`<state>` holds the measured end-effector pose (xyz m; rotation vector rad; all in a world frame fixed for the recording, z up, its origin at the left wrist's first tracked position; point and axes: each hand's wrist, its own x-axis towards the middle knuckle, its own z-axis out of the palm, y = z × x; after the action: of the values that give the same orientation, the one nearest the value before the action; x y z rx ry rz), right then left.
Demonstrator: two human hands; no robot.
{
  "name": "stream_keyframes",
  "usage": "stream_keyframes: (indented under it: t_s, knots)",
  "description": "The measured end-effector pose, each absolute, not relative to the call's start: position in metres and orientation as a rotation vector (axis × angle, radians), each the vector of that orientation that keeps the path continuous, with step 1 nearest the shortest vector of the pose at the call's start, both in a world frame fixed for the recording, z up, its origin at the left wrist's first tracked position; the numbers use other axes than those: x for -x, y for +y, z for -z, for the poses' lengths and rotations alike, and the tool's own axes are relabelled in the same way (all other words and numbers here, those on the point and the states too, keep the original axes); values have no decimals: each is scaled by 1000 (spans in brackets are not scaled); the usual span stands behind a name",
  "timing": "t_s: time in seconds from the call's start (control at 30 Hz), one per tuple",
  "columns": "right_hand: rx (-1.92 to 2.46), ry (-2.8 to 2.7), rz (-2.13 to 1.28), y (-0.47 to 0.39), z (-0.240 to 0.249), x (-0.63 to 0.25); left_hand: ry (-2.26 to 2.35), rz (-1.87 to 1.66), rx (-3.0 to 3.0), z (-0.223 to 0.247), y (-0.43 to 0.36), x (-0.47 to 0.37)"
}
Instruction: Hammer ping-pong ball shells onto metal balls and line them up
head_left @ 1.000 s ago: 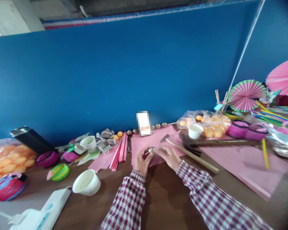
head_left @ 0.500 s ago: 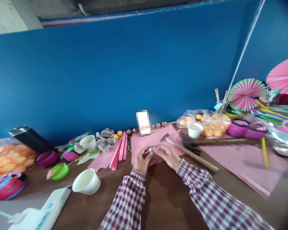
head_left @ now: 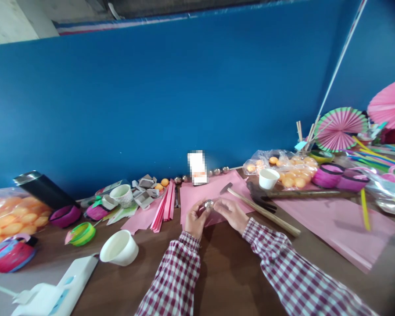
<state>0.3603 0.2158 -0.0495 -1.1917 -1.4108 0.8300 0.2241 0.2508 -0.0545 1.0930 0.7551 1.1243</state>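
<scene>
Over the near edge of a pink paper sheet (head_left: pixel 222 186), my left hand (head_left: pixel 196 220) pinches a small shiny silver ball (head_left: pixel 208 204) between thumb and fingers. From the other side, my right hand (head_left: pixel 233 213) has its fingers closed in at the ball's right edge, and the fingertips seem to touch it. A row of similar silver balls (head_left: pixel 216 172) sits along the wall behind. Just right of my right hand lies a hammer (head_left: pixel 261 208) with a wooden handle, beside a second dark-headed hammer (head_left: pixel 260 197).
At the left stand a white bowl (head_left: pixel 119 248), a white power strip (head_left: pixel 70 287) and a black flask (head_left: pixel 48 189). Folded pink strips (head_left: pixel 163 208) lie left of the sheet. To the right are a white cup (head_left: pixel 268 178), bagged orange balls (head_left: pixel 294 177) and paper fans (head_left: pixel 340 129).
Both hands keep the same hold around the silver ball. The whole view has shifted very slightly.
</scene>
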Motion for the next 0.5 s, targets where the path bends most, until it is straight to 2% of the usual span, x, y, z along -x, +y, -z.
stream_keyframes:
  t_s: [0.5]
  knots:
    - [1202, -1423, -840, 214, 44, -361, 763, -1127, -1116, 52, 250, -224]
